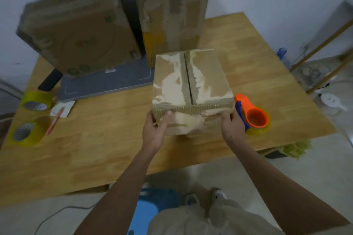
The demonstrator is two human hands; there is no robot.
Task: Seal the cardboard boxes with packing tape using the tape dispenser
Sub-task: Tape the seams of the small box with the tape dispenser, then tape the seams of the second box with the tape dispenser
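Note:
A small worn cardboard box (191, 80) stands in the middle of the wooden table (95, 149), its top flaps closed with a dark open seam along the middle. My left hand (155, 127) grips its near left corner. My right hand (232, 126) grips its near right corner. An orange and blue tape dispenser (252, 114) with a yellowish roll lies on the table just right of the box, touching my right hand's far side. Two larger boxes, one tilted (76, 30) and one upright (170, 7), stand at the back.
Two yellow tape rolls (36, 99) (28, 133) sit at the table's left edge, with a pink pen (54, 121) and a paper slip beside them. A grey mat (107, 82) lies under the tilted box. A blue stool (150, 210) stands below the table's near edge.

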